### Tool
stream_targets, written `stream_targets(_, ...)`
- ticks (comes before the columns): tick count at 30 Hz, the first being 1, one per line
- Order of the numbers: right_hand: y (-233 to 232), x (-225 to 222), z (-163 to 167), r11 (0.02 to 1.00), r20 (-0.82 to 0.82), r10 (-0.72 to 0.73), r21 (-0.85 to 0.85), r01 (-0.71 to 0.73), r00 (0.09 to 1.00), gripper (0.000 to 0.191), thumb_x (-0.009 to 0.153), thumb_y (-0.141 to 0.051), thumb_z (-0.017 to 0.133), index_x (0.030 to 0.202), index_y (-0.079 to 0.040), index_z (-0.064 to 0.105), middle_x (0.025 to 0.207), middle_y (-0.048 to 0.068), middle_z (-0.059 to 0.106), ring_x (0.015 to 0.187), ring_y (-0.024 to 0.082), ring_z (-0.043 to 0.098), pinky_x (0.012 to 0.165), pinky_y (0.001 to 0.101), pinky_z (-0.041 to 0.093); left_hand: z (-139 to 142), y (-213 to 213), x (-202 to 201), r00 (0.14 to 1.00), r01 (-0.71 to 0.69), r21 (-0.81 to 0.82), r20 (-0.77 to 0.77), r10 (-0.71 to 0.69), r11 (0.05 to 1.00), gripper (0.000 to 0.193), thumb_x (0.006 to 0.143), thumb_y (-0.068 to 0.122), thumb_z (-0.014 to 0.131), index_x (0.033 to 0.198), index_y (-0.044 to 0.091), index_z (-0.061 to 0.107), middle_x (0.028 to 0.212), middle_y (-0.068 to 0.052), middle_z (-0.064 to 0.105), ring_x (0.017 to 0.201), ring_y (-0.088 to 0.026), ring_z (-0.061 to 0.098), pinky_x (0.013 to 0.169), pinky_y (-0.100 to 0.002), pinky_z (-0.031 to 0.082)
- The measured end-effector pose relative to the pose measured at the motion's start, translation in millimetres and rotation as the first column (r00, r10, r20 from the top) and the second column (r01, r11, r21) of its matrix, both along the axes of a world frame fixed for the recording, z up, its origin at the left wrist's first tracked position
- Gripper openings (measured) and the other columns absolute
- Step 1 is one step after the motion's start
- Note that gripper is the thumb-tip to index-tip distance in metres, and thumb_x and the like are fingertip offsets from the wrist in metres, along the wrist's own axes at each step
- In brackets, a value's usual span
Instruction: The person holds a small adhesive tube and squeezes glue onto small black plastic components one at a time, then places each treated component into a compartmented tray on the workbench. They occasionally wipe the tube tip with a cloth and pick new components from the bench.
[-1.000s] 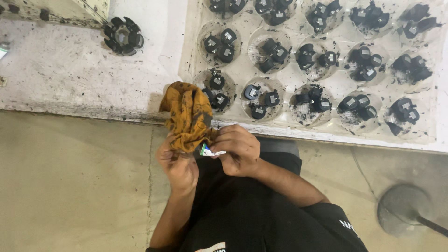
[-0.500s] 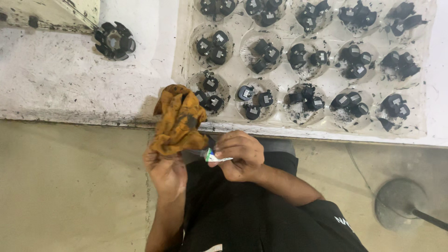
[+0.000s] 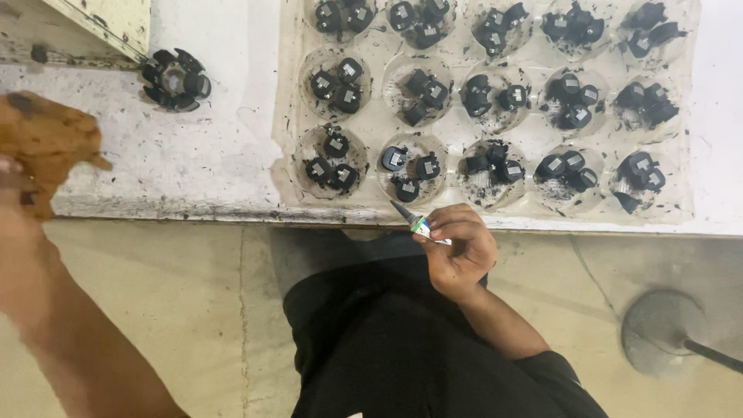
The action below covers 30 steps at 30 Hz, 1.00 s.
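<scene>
Stained tabletop (image 3: pixel 193 155) is carrying a tray (image 3: pixel 696 209) at twelve o'clock; my right hand (image 3: pixel 457 251) is gripping a pen (image 3: pixel 414 222), my left hand (image 3: pixel 19 224) is clutching a rag (image 3: pixel 46 143) at nine o'clock.

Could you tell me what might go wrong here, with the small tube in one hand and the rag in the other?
The right hand holds the small tube with its tip aimed at the clear tray; a stray drip could land on the black parts there. The left hand holds the orange rag over the worktable; it might brush the loose black part.
</scene>
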State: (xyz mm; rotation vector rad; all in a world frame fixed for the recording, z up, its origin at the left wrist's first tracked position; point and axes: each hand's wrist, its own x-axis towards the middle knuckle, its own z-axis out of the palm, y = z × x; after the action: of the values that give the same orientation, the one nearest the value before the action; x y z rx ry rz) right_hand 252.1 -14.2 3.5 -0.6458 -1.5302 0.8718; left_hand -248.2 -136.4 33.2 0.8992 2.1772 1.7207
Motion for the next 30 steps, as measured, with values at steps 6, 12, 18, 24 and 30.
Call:
stream_targets(6, -3.4, 23.9, -15.4, 0.986, -0.038, -0.091, -0.145, 0.085, 0.995, 0.032, 0.086, 0.017, 0.075, 0.096, -0.006, 0.055, 0.100, 0.009, 0.064, 0.096, 0.020, 0.064, 0.089, 0.0330, 0.055, -1.4, 42.1, 2.0, 0.997, -0.038, 0.063, 0.074, 0.033, 0.997, 0.015, 0.107, 0.005, 0.064, 0.120, 0.000, 0.069, 0.102, -0.012, 0.066, 0.090, -0.020, 0.065, 0.078, -0.030, 0.053)
stream_targets(12, 11.3, 49.4, -19.9, 0.977, -0.156, -0.155, -0.170, 0.128, 0.975, 0.036, 0.087, 0.019, 0.073, 0.101, -0.007, 0.053, 0.102, 0.007, 0.060, 0.102, 0.019, 0.061, 0.091, 0.0314, 0.052, 23.0, 102.7, 129.8, 0.759, 0.208, -0.262, -0.564, -0.325, 0.942, 0.013, 0.112, 0.009, 0.075, 0.124, 0.010, 0.073, 0.115, -0.009, 0.074, 0.102, -0.013, 0.070, 0.079, -0.025, 0.053)
stream_targets(18, 12.3, 52.7, -19.9, 0.978, -0.228, -0.154, -0.170, 0.117, 0.961, 0.035, 0.088, 0.015, 0.076, 0.101, -0.008, 0.052, 0.101, 0.007, 0.060, 0.096, 0.018, 0.059, 0.092, 0.0315, 0.051, 26.5, 191.1, 240.5, 0.392, 0.536, -0.268, -0.761, -0.517, 0.801, 0.017, 0.093, 0.010, 0.078, 0.109, 0.012, 0.073, 0.111, -0.005, 0.075, 0.103, -0.023, 0.069, 0.089, -0.037, 0.054)
stream_targets(24, 8.0, 52.1, -21.8, 0.978, -0.261, -0.162, -0.173, 0.119, 0.952, 0.035, 0.087, 0.013, 0.077, 0.101, -0.007, 0.052, 0.100, 0.006, 0.058, 0.095, 0.018, 0.059, 0.089, 0.0307, 0.051, 2.9, 288.6, 284.2, 0.061, 0.601, -0.491, -0.758, -0.649, 0.630, 0.031, 0.073, -0.001, 0.074, 0.101, 0.008, 0.067, 0.091, -0.009, 0.071, 0.092, -0.030, 0.069, 0.077, -0.040, 0.055)
stream_targets(30, 3.7, 59.3, -24.4, 0.969, -0.212, -0.197, -0.191, 0.157, 0.957, 0.036, 0.087, 0.013, 0.077, 0.101, -0.008, 0.052, 0.101, 0.006, 0.058, 0.101, 0.019, 0.058, 0.095, 0.0325, 0.050, -20.9, 306.8, 294.3, -0.011, 0.609, -0.546, -0.731, -0.682, 0.575, 0.034, 0.071, -0.004, 0.075, 0.100, 0.008, 0.063, 0.090, -0.010, 0.071, 0.089, -0.031, 0.072, 0.072, -0.041, 0.056)
